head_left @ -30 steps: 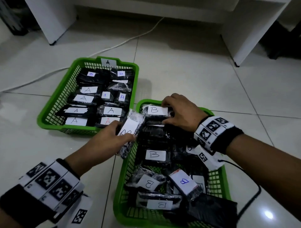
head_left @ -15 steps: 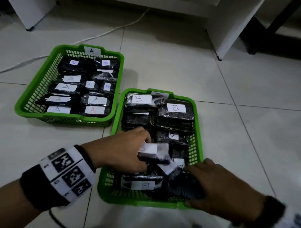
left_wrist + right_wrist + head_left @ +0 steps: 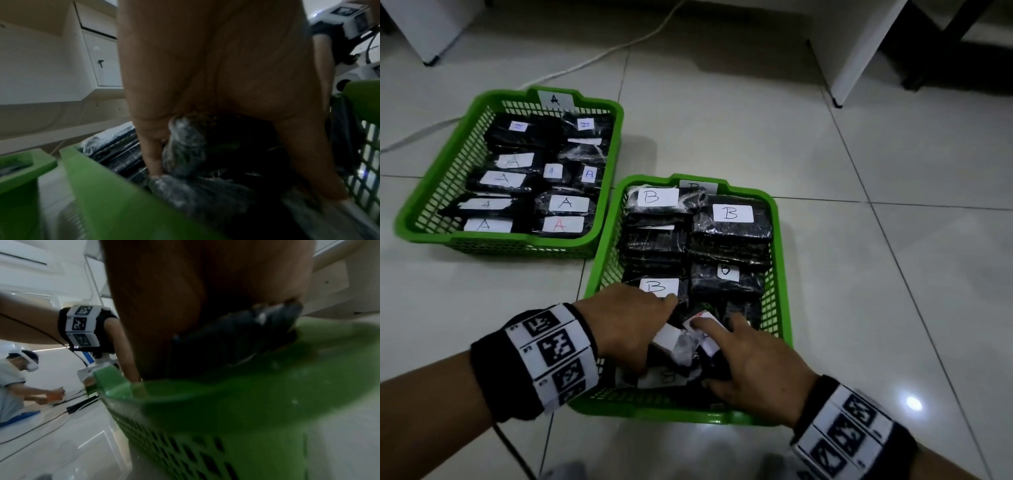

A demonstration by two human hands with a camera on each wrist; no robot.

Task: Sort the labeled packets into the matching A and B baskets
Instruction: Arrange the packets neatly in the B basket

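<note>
From the head view, both hands reach into the near end of the B basket — the left hand and right hand close together among black packets, the A basket beyond its left corner. The left wrist view shows left fingers curled round a crinkled packet inside that basket. In the right wrist view, the right hand grips a black packet just above the basket's rim.

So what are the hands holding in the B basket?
Both hands are on black packets at its near end. The left hand grips one by its end; the right hand grips another along its side.
</note>
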